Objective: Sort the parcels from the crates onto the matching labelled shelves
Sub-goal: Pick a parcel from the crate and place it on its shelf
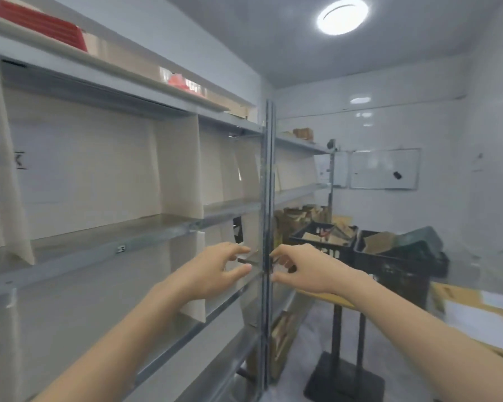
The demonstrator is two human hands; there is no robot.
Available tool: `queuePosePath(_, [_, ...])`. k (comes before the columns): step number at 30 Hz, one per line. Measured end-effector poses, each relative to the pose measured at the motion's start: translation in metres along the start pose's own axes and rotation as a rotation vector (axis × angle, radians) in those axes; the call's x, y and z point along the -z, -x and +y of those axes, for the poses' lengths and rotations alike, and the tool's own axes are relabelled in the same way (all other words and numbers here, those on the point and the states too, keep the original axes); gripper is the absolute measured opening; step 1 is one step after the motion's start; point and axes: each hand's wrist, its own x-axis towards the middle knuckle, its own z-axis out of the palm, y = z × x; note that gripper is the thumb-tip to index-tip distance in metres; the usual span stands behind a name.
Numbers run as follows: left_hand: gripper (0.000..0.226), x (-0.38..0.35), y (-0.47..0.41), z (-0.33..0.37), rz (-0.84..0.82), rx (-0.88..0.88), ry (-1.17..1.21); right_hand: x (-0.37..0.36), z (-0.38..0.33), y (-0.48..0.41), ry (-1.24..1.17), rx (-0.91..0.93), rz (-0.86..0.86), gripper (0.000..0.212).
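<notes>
Grey shelves (145, 233): left, divided bays.
Left hand (215, 268): arm outstretched, thumb and fingers half-curled at a thin dark item (249, 258) by the post (269, 198); grip too blurred to tell.
Right hand (302, 269): mirrored opposite, likewise unclear.
Crates (389, 256): right, holding brown parcels (379, 242).

Left: shelving (128, 236), running from near to far, split by dividers (177, 169).
Top shelf: trays (41, 24), near end.
Centre: upright post (269, 198); left hand (215, 271) just left of it, right hand (305, 269) just right.
Far right: crates (395, 256) side by side on a stand (346, 372), parcels (381, 242) inside.
Far wall: whiteboard (385, 168), above the crates.
Near right: cardboard sheets (476, 320).
</notes>
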Motion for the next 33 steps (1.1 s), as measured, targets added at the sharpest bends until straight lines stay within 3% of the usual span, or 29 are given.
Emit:
queuePosePath(9, [0.047,-0.092,-0.183,-0.028,-0.065,-0.242,0.112,-0.016,0.137,-0.083,0.033,-0.159,0.075,0.052])
queuePosePath(21, [0.048,-0.168,-0.434,-0.079,-0.188,-0.401,0.27,-0.003,0.288,-0.218,0.021,-0.429,0.21,0.056])
queuePosePath(33, [0.05,-0.277,-0.68,-0.095,-0.208,-0.48,0.273,0.006,0.509,-0.367,0.073,-0.451,0.251,0.063])
